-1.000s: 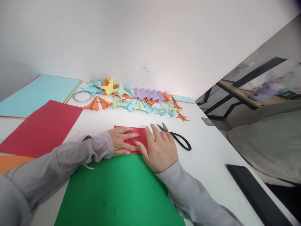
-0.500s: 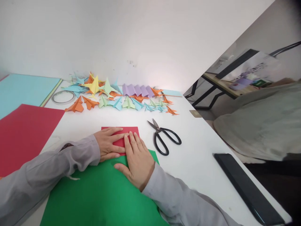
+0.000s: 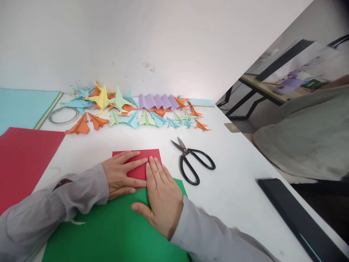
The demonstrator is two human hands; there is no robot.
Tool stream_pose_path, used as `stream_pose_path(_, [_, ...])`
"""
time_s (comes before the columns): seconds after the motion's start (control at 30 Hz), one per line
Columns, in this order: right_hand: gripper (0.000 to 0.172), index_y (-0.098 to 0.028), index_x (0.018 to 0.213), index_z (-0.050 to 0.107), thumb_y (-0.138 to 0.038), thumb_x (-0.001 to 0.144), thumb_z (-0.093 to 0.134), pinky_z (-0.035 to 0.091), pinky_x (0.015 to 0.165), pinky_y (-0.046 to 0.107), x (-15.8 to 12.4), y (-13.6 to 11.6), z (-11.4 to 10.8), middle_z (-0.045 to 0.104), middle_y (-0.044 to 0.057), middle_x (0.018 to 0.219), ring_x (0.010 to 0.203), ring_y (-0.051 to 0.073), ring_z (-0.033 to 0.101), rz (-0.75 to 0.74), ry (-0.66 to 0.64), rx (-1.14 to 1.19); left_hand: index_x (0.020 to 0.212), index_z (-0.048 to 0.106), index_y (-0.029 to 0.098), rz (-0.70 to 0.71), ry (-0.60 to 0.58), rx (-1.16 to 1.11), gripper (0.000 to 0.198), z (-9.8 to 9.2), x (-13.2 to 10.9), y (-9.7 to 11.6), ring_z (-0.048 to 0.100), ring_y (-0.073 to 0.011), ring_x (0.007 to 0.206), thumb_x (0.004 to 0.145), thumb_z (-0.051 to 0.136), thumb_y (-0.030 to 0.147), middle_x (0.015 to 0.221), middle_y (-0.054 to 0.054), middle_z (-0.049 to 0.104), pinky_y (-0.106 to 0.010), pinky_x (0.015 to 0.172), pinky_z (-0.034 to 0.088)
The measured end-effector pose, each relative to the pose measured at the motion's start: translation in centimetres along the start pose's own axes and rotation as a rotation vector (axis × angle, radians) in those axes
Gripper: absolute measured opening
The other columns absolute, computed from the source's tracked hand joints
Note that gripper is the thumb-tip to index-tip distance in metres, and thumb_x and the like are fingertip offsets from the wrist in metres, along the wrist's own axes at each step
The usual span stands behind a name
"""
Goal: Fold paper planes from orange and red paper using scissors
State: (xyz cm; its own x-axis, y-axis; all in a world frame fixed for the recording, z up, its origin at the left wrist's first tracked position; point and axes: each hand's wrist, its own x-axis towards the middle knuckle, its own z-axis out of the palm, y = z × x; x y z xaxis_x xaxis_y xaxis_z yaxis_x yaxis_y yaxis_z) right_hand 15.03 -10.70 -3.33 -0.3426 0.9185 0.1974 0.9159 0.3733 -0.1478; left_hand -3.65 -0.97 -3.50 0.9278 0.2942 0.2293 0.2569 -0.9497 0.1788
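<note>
A small red sheet of paper (image 3: pixel 139 170) lies under both of my hands, partly covered by them. My left hand (image 3: pixel 122 176) rests flat on its left part with the fingers spread. Across its right part lies my right hand (image 3: pixel 162 196), palm down, fingers stretched out together and thumb apart. Below the red piece a large green sheet (image 3: pixel 114 233) spreads towards me, and both hands partly overlap it. Black-handled scissors (image 3: pixel 188 158) lie to the right of my right hand, blades parted.
Folded paper shapes (image 3: pixel 131 112) in several colours line the wall, with a pleated purple strip (image 3: pixel 158 102) among them. A tape roll (image 3: pixel 63 115), a large red sheet (image 3: pixel 29 156) and blue paper (image 3: pixel 24 105) lie left. A long black object (image 3: pixel 297 218) borders the right edge; a person in grey (image 3: pixel 305 134) is beyond.
The view has shifted slightly, so the things on the table appear a little displaced. Both hands stay flat on the red paper, with no clear movement across it.
</note>
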Motion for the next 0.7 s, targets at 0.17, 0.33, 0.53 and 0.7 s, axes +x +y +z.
stream_pose_path(0.17, [0.094,0.004,0.137,0.033,-0.07,0.08,0.036,0.028,0.109,0.047,0.2,0.0,0.1,0.027,0.023,0.146,0.137,0.033,0.022,0.018,-0.013,0.022,0.124,0.051,0.045,-0.001,-0.042,0.053,0.04,-0.5,-0.1,0.1,0.022,-0.0374,0.135,0.084,0.05,0.048,0.146,-0.001,0.034,-0.058,0.105,0.026])
stream_pose_path(0.33, [0.096,0.005,0.136,0.034,-0.072,0.079,0.036,0.026,0.109,0.049,0.7,-0.2,0.0,0.024,0.026,0.146,0.137,0.034,0.021,0.034,-0.069,0.051,0.123,0.053,0.042,0.016,-0.094,0.118,0.038,-1.4,-1.4,0.4,0.02,-0.0312,0.138,0.086,0.053,0.04,0.143,0.001,0.041,-0.051,0.109,0.024])
stream_pose_path(0.53, [0.099,0.006,0.139,0.028,-0.073,0.079,0.035,0.022,0.111,0.047,1.0,-0.1,-0.3,0.019,0.026,0.148,0.139,0.034,0.017,0.037,-0.12,0.052,0.13,0.048,0.037,-0.024,-0.147,0.19,0.038,-2.9,-5.3,0.8,0.025,-0.0221,0.138,0.092,0.04,0.033,0.142,0.0,0.043,-0.044,0.112,0.02])
stream_pose_path(0.7, [0.093,-0.004,0.142,0.028,-0.07,0.078,0.04,0.02,0.109,0.052,0.7,-0.2,-0.9,0.019,0.028,0.147,0.138,0.037,0.016,0.002,-0.142,0.028,0.127,0.052,0.03,-0.057,-0.101,0.222,0.038,-3.2,-6.6,1.6,0.03,-0.0234,0.135,0.093,0.035,0.031,0.14,-0.005,0.046,-0.045,0.109,0.026])
